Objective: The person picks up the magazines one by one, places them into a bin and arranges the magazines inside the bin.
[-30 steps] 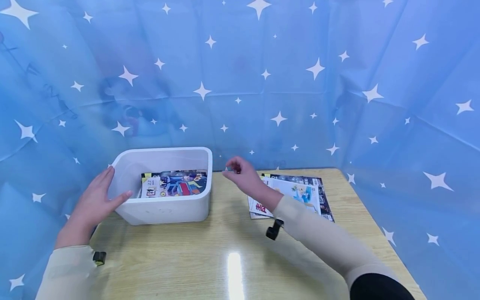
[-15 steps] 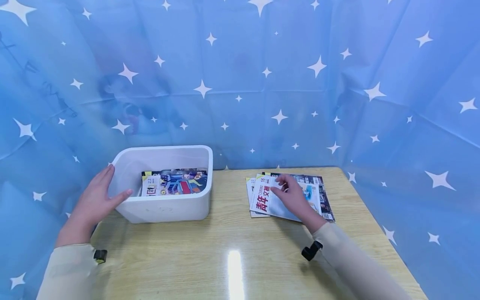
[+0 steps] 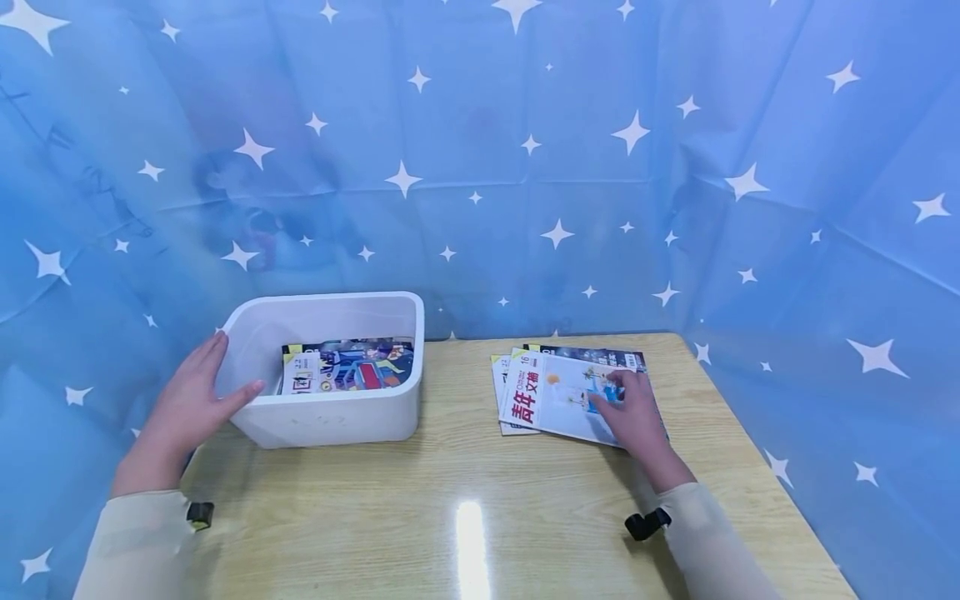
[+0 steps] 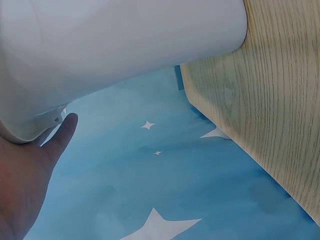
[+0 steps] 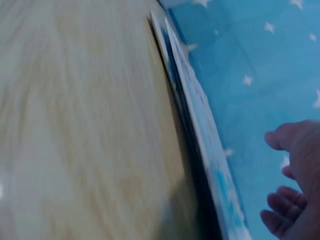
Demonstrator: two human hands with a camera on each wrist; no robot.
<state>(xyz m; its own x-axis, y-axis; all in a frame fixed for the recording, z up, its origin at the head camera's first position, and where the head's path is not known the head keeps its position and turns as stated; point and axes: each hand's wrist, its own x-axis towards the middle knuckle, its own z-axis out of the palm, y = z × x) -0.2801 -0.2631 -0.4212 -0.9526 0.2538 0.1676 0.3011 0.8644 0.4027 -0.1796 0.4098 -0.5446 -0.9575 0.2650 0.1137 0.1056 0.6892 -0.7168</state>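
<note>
My left hand (image 3: 187, 408) holds the near-left corner of a white plastic bin (image 3: 330, 421), thumb over the front rim and fingers along the left side. In the left wrist view, one finger (image 4: 62, 135) extends outside beneath the bin's lip. Several magazines lie inside the bin, a colourful one (image 3: 367, 371) uppermost. On the right of the table is a small fanned pile of magazines, topped by a pale one (image 3: 562, 400) with red characters. My right hand (image 3: 637, 417) hovers over its right end, fingers loosely bent and gripping nothing. The right wrist view shows the pile (image 5: 192, 115) edge-on.
The wooden table (image 3: 375, 517) has a bright light reflection near the front. A blue curtain (image 3: 480, 125) with white stars hangs right behind the table and along both sides. Darker magazines (image 3: 600, 357) stick out behind the pale one.
My right hand has moved from beside the bin rightward, across the pile, to its right end. The pale magazine's cover now shows more. My left hand and the bin have stayed put.
</note>
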